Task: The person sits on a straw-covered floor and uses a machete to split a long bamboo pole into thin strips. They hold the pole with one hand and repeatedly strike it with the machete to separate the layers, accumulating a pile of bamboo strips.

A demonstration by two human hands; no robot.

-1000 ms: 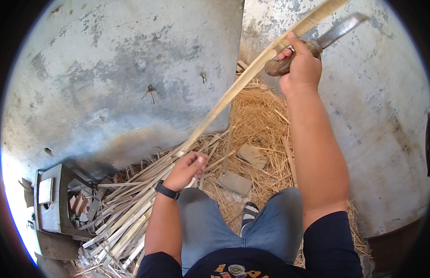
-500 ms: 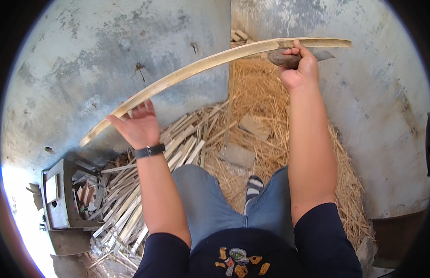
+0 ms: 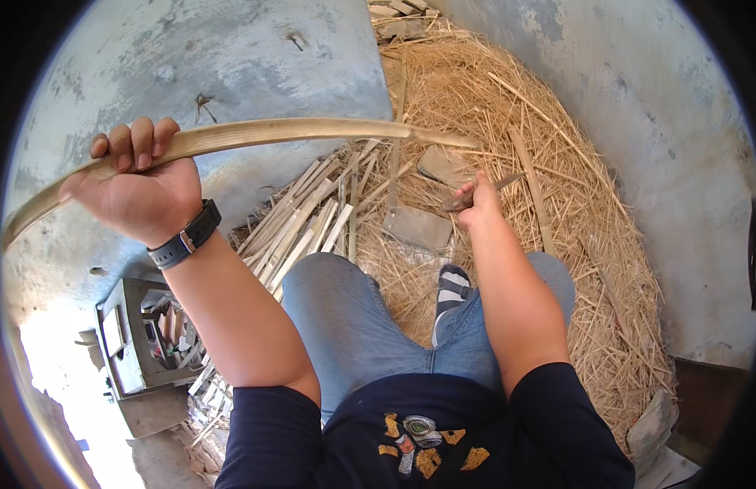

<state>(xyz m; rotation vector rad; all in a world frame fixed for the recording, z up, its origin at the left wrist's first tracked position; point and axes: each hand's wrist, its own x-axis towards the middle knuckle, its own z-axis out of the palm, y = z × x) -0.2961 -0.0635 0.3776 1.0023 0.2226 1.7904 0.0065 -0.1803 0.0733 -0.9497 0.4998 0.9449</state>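
Observation:
My left hand [image 3: 137,187], with a black watch on the wrist, is closed around a long pale bamboo strip [image 3: 313,130] and holds it raised; the strip runs from the far left edge to its tip over the straw. My right hand [image 3: 476,204] is lower, over the straw, and grips a knife [image 3: 480,191] with a dark handle and a narrow blade pointing right. The right hand is apart from the strip. A pile of several more split bamboo strips [image 3: 305,220] lies on the ground beside my left knee.
A heap of straw and shavings [image 3: 517,122] covers the ground ahead and to the right. Flat stone slabs [image 3: 419,228] lie by my striped shoe [image 3: 451,289]. A grey metal box with clutter [image 3: 137,342] stands at lower left. Concrete floor [image 3: 190,65] surrounds it.
My left hand has closed on the strip and lifted it left. My right hand let go of the strip's far end and dropped toward the straw, still holding the knife.

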